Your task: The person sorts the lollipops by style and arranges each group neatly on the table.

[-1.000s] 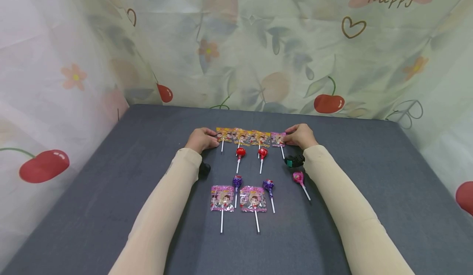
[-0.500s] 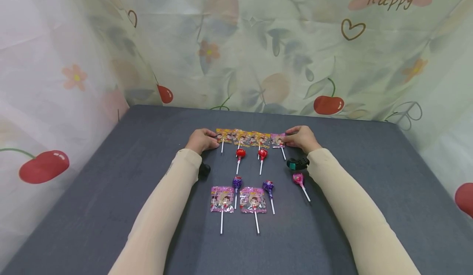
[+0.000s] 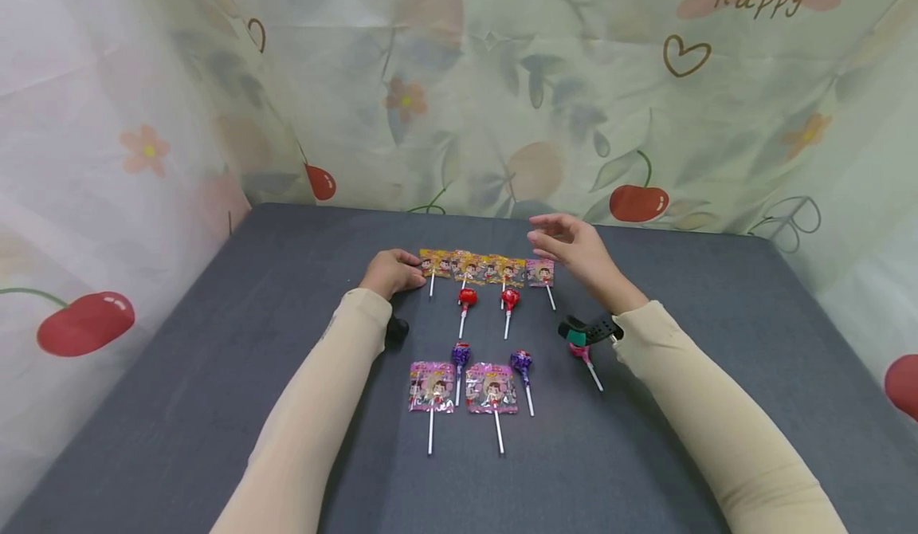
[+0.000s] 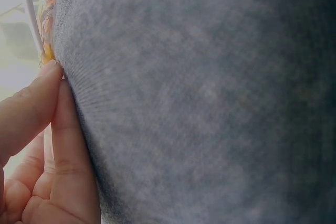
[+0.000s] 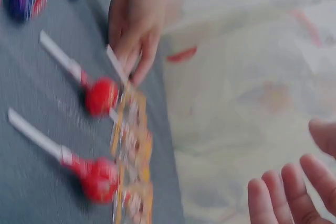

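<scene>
A printed cloth [image 3: 473,88] hangs behind the yellow row [image 3: 470,268], three flat lollipops side by side in yellow packets. Under the yellow row spreads a dark grey bench [image 3: 179,374]. At the yellow row's left end, the left hand [image 3: 391,272] pinches the edge of the end packet between thumb and finger. The right hand [image 3: 577,249], fingers parted and holding nothing, hangs above the yellow row's right end. Two pink-packeted lollipops [image 3: 491,388] lie well in front of the yellow row; a single pink packet [image 3: 539,272] sits just right of it. Also before the yellow row are two purple lollipops [image 3: 521,361], two red lollipops [image 3: 468,298], nearest it, and, rightward, one pink lollipop [image 3: 587,364], its head partly hidden by a black wristband [image 3: 594,330].
</scene>
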A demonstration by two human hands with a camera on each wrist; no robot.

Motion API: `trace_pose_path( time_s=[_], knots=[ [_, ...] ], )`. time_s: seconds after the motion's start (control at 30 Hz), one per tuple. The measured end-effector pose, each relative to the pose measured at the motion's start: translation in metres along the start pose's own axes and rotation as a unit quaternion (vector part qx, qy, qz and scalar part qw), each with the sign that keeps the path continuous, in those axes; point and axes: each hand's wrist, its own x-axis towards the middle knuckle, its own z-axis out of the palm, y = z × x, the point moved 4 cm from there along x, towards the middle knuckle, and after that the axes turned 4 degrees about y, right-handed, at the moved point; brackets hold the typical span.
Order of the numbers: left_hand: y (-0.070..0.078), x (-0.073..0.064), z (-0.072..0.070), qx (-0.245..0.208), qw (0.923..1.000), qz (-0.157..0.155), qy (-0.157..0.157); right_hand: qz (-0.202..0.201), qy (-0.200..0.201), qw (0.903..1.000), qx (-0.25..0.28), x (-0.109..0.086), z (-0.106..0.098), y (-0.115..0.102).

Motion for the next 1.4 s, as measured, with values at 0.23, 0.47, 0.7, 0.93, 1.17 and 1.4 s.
trace_pose_path(
  time_s=[0.23,0.47,0.7,0.93,1.17,1.4],
  knots=[
    [0.001,-0.001,-0.001,0.002,1.0000,-0.001,-0.001,-0.038,-0.058,0.9975,-0.014,-0.026,0.023,-0.015],
    [0.001,0.000,0.000,0.005,1.0000,-0.004,0.002,-0.050,-0.165,0.9834,-0.056,-0.047,0.054,0.004],
    [0.001,0.001,0.001,-0.001,1.0000,0.001,0.002,-0.035,-0.269,0.9541,-0.128,-0.061,0.072,0.024],
    [0.000,0.001,0.000,-0.009,1.0000,0.003,0.001,-0.061,-0.304,0.9294,-0.200,-0.067,0.079,0.029],
    [0.000,0.002,0.000,-0.002,1.0000,0.002,0.001,-0.087,-0.320,0.9110,-0.246,-0.070,0.083,0.028],
    [-0.001,0.004,0.001,-0.003,1.0000,-0.001,0.002,-0.097,-0.329,0.9000,-0.269,-0.071,0.087,0.027]
  ],
)
